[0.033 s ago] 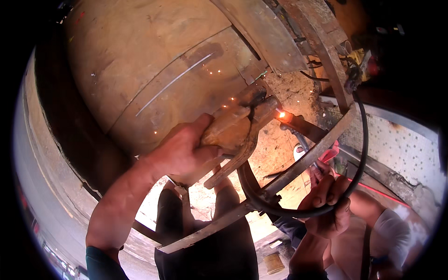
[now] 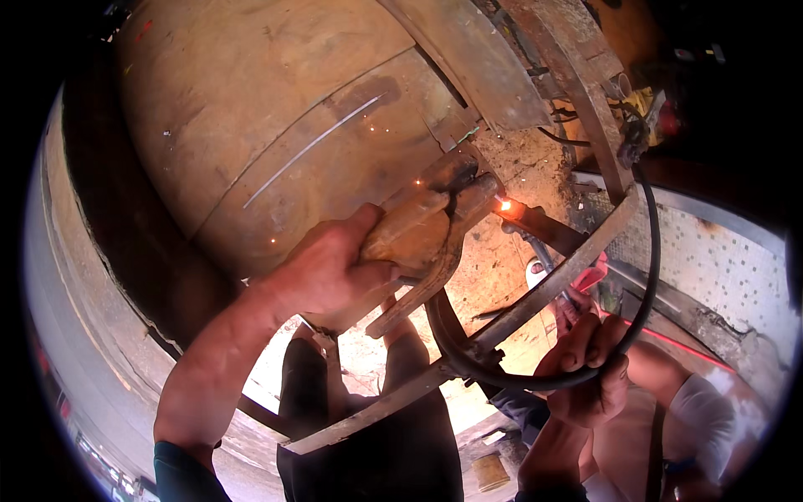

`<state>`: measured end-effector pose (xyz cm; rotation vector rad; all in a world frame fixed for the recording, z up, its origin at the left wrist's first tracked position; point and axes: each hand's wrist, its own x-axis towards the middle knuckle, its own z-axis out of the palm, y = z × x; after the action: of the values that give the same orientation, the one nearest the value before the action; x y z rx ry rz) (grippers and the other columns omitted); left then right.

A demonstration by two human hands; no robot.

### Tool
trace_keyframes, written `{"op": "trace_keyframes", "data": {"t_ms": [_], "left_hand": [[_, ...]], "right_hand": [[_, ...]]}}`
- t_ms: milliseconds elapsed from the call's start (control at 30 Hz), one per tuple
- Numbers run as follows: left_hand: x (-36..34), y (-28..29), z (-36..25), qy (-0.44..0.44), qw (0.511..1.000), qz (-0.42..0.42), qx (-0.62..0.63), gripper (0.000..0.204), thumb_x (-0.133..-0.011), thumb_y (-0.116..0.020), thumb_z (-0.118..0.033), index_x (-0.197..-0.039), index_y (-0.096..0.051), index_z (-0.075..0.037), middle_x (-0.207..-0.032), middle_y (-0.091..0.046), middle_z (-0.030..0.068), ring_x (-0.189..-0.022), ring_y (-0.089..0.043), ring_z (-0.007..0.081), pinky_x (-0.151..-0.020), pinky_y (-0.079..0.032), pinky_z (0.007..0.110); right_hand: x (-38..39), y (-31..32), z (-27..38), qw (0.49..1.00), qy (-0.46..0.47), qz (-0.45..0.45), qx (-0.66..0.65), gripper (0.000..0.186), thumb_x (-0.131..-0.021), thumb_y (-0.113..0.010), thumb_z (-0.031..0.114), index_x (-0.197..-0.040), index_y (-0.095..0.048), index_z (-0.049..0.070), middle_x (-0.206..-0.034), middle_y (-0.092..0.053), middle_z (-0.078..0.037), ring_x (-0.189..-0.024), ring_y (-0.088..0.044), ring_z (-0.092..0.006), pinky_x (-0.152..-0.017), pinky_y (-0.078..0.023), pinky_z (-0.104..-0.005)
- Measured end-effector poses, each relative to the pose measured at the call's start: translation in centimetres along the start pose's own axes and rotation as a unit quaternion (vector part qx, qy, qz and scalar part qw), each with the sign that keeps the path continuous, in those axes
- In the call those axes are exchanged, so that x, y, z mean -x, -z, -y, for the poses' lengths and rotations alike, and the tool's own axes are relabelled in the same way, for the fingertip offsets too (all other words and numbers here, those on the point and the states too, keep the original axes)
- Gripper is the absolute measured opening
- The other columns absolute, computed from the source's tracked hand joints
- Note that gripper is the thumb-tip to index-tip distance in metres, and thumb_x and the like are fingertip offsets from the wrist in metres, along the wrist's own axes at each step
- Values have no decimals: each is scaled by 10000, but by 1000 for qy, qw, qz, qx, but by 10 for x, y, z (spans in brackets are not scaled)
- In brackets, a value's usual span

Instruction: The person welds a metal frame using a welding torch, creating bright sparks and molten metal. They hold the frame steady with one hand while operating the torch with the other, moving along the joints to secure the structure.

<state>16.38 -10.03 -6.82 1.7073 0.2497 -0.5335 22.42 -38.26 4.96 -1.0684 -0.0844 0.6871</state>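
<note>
two hands at work: left wrapped round a worn brown tool, right on a black cable

on my feed the brown metal bench [image 2: 251, 117] takes up the most room. below and right of it, a long flat metal bar [image 2: 548, 289] slants up to the right. the black cable [image 2: 652, 268] loops over to the right side, and my right hand [image 2: 590, 368] has its fingers curled round it. my left hand [image 2: 330, 272] keeps a full grip, thumb and fingers pressed on the worn brown tool [image 2: 414, 234], which sits at the bench's lower right edge. a co-worker's hand [image 2: 570, 309] is just beyond my right one. a thin pale rod [image 2: 309, 152] lies on the bench. smallest of all, a glowing spot [image 2: 505, 205] burns at the end of a short rusty bar [image 2: 548, 228], near the tool's tip, and a few sparks [image 2: 418, 181] fleck the view.
</note>
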Motion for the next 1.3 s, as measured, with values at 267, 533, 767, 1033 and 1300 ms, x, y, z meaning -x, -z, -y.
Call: {"op": "trace_keyframes", "data": {"t_ms": [267, 533, 767, 1033, 1300], "left_hand": [[-3, -8, 1, -17, 999, -6, -36, 440, -771, -707, -148, -1116, -480, 5, -858, -622, 206, -821, -619, 314, -725, -470, 382], [-6, -7, -2, 2, 999, 9, -41, 474, -768, -670, -236, -1139, -473, -17, -877, -633, 244, -869, -610, 421, -751, -472, 451], [-5, -8, 0, -15, 999, -12, -43, 431, -779, -715, -156, -1109, -484, -2, -822, -614, 194, -780, -630, 325, -699, -468, 382], [-3, -10, 1, -77, 996, -13, -40, 449, -786, -718, -129, -1141, -477, 7, -887, -611, 169, -809, -590, 238, -744, -461, 341], [6, -7, 15, -42, 998, -41, 25, 419, -773, -693, -165, -1087, -475, 7, -815, -609, 229, -792, -616, 376, -695, -463, 412]], "right_hand": [[-4, -1, -2, 998, 15, 24, 49, 283, -979, -456, 287, -886, -353, 41, -832, -423, -133, -560, -525, -221, -478, -511, -301], [2, 0, -2, 1000, 3, -28, -6, 329, -929, -561, 299, -889, -400, 14, -844, -512, -186, -665, -624, -301, -617, -578, -408], [-2, 0, -2, 998, 10, 12, 61, 293, -978, -457, 304, -883, -347, 49, -825, -426, -140, -544, -528, -226, -496, -522, -313], [-1, 2, -2, 999, 10, 14, 36, 302, -973, -474, 292, -872, -333, 44, -829, -416, -131, -538, -503, -216, -476, -502, -306], [1, -2, -5, 1000, 5, 7, 4, 289, -974, -470, 272, -873, -334, 37, -848, -422, -138, -604, -536, -232, -523, -523, -311]]}}
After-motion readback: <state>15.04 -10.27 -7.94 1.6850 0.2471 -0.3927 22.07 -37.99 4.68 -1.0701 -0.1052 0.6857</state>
